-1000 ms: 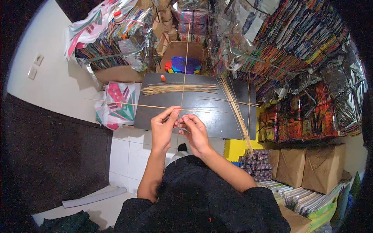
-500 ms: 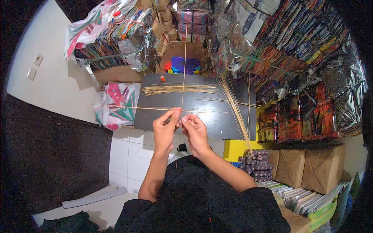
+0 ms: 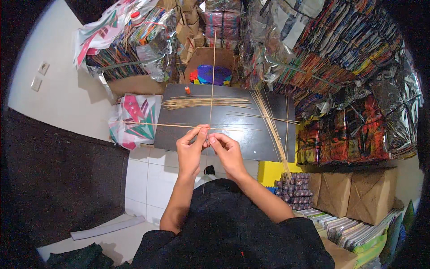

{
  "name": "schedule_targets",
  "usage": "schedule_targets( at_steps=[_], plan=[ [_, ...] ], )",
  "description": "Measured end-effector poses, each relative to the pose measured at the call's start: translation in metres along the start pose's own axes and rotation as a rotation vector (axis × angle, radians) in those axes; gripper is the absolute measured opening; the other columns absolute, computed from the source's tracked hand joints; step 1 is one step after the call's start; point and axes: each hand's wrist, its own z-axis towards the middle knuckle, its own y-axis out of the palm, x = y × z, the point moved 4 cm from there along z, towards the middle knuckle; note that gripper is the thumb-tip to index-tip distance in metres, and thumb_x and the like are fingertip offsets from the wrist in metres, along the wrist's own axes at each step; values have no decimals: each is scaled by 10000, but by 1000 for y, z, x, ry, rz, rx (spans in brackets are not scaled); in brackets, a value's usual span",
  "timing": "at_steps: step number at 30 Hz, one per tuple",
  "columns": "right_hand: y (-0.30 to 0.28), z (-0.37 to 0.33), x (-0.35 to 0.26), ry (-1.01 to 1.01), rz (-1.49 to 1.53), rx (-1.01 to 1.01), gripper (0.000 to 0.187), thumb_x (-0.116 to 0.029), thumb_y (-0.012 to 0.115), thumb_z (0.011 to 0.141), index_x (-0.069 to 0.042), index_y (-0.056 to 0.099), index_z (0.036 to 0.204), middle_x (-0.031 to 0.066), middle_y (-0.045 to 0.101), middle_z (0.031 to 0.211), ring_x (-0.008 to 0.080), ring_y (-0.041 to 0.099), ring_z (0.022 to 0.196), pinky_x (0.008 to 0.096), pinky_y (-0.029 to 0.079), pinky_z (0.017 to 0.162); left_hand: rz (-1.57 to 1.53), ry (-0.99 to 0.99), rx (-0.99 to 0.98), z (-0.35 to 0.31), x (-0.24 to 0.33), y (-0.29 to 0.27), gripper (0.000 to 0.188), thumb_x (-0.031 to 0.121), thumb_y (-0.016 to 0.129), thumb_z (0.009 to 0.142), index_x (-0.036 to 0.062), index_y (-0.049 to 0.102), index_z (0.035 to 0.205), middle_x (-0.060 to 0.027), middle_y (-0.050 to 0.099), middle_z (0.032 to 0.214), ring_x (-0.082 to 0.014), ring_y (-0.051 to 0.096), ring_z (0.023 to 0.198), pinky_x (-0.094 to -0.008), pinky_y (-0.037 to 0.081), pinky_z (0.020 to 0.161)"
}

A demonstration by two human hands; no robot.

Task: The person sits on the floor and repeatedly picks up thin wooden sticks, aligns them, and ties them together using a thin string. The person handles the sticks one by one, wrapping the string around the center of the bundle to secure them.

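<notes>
My left hand (image 3: 191,148) and my right hand (image 3: 226,150) meet above the near edge of a dark board (image 3: 228,130). Together they pinch two thin bamboo sticks where these cross. The long stick (image 3: 212,71) points straight away from me toward the cardboard box. The cross stick (image 3: 152,125) runs sideways, out past the board's left edge. A thin thread seems to hang from the crossing toward my lap. On the board lie a flat bundle of sticks (image 3: 207,103) and a slanted bundle of longer sticks (image 3: 271,127).
A small orange thread spool (image 3: 187,90) stands at the board's far left. Behind it is an open cardboard box (image 3: 210,71) with colourful things. Stacks of wrapped colourful packs fill the back and right. A patterned bag (image 3: 134,121) lies left; cardboard boxes (image 3: 354,197) sit right.
My hands stay at the crossing, the fingers shifting slightly. The sticks have hardly moved.
</notes>
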Motion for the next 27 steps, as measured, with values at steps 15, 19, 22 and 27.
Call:
schedule_targets(
  at_steps=[15,19,22,27],
  plan=[
    [-4,2,-7,84,141,-152,158,-151,650,955,-52,624,1075,-24,627,954,62,551,879,252,471,827,-32,-37,12,-1,-5,5,194,143,675,974,-36,739,1013,-85,685,1123,-78,576,859,-247,494,714],
    [-5,5,-4,73,91,-141,167,-146,674,949,-50,614,1072,-32,607,946,69,566,886,251,483,819,-67,-21,8,-3,1,11,195,131,667,976,-37,735,1050,-66,690,1090,-92,600,898,-259,517,762],
    [-6,7,-2,84,81,-99,169,-162,674,959,-39,625,1064,-12,637,957,79,594,888,253,495,812,-94,-63,39,-3,3,14,193,119,668,972,-40,733,1059,-48,692,1044,-77,583,839,-245,500,714],
    [-9,9,-5,12,32,-41,188,-187,669,972,-12,677,1042,33,702,924,91,633,870,258,510,792,-86,-71,10,0,1,10,201,122,672,970,-47,729,1061,-33,688,1001,-52,523,725,-220,447,637]
  ],
)
